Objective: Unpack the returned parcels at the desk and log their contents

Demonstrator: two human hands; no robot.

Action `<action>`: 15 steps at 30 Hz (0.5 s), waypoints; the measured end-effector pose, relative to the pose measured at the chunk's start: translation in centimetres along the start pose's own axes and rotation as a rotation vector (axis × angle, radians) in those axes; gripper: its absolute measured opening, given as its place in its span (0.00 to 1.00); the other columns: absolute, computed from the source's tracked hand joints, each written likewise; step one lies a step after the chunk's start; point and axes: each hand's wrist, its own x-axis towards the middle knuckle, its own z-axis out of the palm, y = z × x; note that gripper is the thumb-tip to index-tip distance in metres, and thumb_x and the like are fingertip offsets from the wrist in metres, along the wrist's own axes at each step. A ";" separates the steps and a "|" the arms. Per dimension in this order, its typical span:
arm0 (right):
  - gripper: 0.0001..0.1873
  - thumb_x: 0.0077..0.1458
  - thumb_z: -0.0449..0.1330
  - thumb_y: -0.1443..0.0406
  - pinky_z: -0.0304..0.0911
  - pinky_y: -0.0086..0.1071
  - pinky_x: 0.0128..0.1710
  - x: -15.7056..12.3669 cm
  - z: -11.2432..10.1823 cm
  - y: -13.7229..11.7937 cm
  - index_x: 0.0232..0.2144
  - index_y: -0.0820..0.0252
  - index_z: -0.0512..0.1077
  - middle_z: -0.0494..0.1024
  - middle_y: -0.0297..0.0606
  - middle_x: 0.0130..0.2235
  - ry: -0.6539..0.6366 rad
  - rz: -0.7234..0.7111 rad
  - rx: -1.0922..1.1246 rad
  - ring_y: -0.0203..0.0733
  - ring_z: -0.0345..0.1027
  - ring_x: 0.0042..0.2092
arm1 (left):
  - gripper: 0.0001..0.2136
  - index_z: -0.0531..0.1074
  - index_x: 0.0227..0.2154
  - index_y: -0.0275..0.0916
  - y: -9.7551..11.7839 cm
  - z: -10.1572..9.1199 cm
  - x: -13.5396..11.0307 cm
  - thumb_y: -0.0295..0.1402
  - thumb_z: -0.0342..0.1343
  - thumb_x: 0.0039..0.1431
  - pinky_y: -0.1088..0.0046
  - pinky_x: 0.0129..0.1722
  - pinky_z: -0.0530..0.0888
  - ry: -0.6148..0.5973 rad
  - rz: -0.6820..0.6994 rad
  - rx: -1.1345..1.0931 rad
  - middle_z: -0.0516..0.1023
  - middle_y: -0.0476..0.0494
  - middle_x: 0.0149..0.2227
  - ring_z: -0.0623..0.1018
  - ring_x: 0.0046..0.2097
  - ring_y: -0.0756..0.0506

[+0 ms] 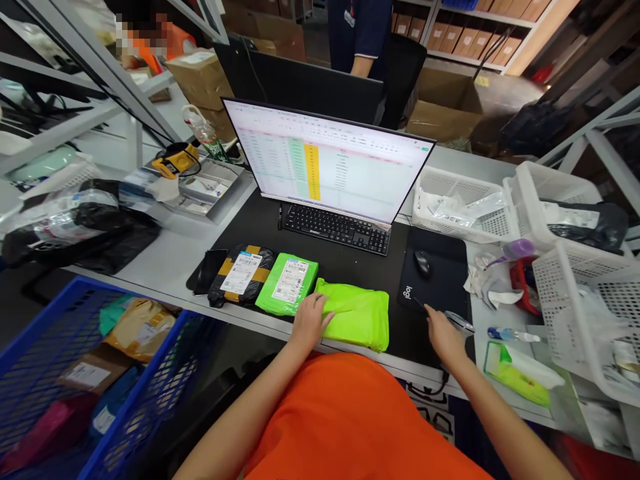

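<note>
Left hand on lime package; right hand holding thin dark tool

Landmark: the black keyboard (337, 228). Sides are the wearer's own.

Lime package (357, 317): lies nearer the wearer than the keyboard, at the desk's front edge; surface creased. Left hand (309, 321) touches its left end, thumb and fingertips on the wrapping. Cannot tell whether the fingers pinch it or merely rest there.

Right hand (446, 341): nearer the wearer than the keyboard and off to its right, fingers closed on a pen-like tool (420, 305). The tool points leftward over the near edge of the mouse pad (447, 287); its exact type is too small to make out. Mouse (423, 263) sits on the pad, right of the keyboard.

Nearer the wearer than the keyboard and to its left: a green parcel (287, 283) with a white label, just beside the lime package; then a black parcel (243, 275) banded with tan tape, also labelled.

Behind the keyboard: monitor (330, 167), showing a spreadsheet with green and yellow columns. Well left of the keyboard, below desk level: blue crate (145, 413) holding several parcels.
</note>
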 end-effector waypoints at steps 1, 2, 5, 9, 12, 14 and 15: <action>0.26 0.65 0.42 0.69 0.69 0.42 0.44 -0.4 1.0 -1.1 0.62 0.68 0.63 0.75 0.55 0.51 0.023 -0.002 0.019 0.52 0.74 0.47 | 0.20 0.66 0.56 0.37 0.6 0.0 1.0 0.40 0.54 0.64 0.55 0.62 0.62 -0.054 0.065 0.012 0.70 0.29 0.58 0.68 0.61 0.34; 0.26 0.64 0.43 0.70 0.68 0.45 0.48 -0.7 1.9 -2.4 0.61 0.69 0.65 0.73 0.57 0.54 0.059 -0.020 0.048 0.53 0.72 0.50 | 0.23 0.65 0.58 0.38 1.3 0.0 2.1 0.41 0.56 0.62 0.53 0.63 0.60 -0.114 0.117 0.022 0.69 0.30 0.60 0.67 0.62 0.34; 0.21 0.63 0.48 0.70 0.63 0.46 0.58 -1.4 3.2 -6.9 0.55 0.64 0.71 0.73 0.52 0.57 0.137 -0.225 0.258 0.51 0.67 0.58 | 0.32 0.62 0.61 0.39 2.6 0.3 4.7 0.45 0.61 0.57 0.48 0.66 0.53 -0.287 0.184 0.068 0.67 0.30 0.62 0.65 0.64 0.31; 0.22 0.60 0.59 0.63 0.56 0.46 0.64 -1.2 3.1 -13.0 0.56 0.59 0.70 0.73 0.47 0.59 -0.005 -0.610 0.398 0.50 0.62 0.63 | 0.27 0.67 0.57 0.39 3.0 0.3 6.9 0.42 0.63 0.55 0.48 0.62 0.59 -0.408 0.193 0.132 0.74 0.29 0.54 0.72 0.58 0.31; 0.46 0.45 0.73 0.56 0.52 0.50 0.66 -0.2 2.6 -16.5 0.62 0.62 0.63 0.65 0.52 0.64 -0.052 -0.677 0.247 0.59 0.56 0.66 | 0.20 0.71 0.51 0.37 3.0 -0.2 8.0 0.38 0.61 0.57 0.52 0.52 0.69 -0.434 0.186 0.164 0.76 0.28 0.47 0.76 0.49 0.33; 0.52 0.38 0.76 0.53 0.55 0.49 0.63 0.5 2.2 -18.1 0.62 0.63 0.62 0.67 0.54 0.62 -0.070 -0.688 0.148 0.60 0.59 0.63 | 0.16 0.72 0.49 0.36 3.2 -0.5 8.6 0.35 0.58 0.60 0.55 0.47 0.72 -0.442 0.171 0.183 0.77 0.29 0.44 0.77 0.46 0.34; 0.51 0.38 0.76 0.52 0.57 0.47 0.61 0.7 2.1 -18.8 0.61 0.63 0.63 0.70 0.53 0.59 -0.092 -0.696 0.101 0.58 0.62 0.60 | 0.15 0.72 0.49 0.36 3.2 -0.5 8.8 0.34 0.56 0.61 0.57 0.45 0.72 -0.441 0.160 0.190 0.76 0.29 0.44 0.77 0.46 0.34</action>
